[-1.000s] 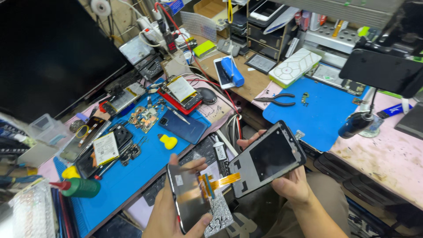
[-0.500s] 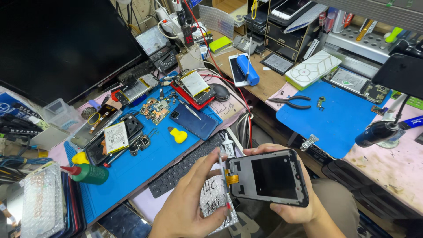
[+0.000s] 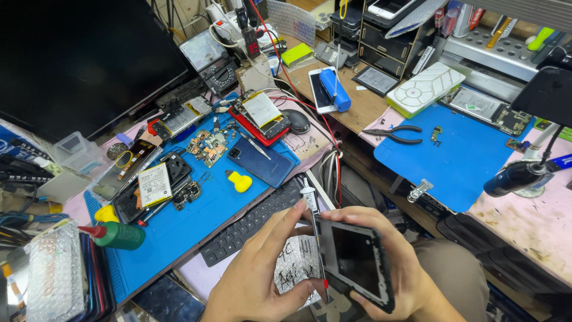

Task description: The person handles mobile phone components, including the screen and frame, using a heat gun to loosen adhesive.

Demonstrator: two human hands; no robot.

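From the head view, my left hand (image 3: 262,280) pinches the near left edge of the phone frame (image 3: 357,262), and my right hand (image 3: 393,262) cups it from the right, low over my lap, near the keyboard (image 3: 253,223). I judge the thin cable (image 3: 319,250) crossing the frame could snag if I twist it.

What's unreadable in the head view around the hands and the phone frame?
- Phone frame: far side hidden; seen nearly edge-on.
- Right hand: palm behind the frame.
- Left hand: wrist cut by bottom edge.
- Glue tube: lower end hidden between fingers.
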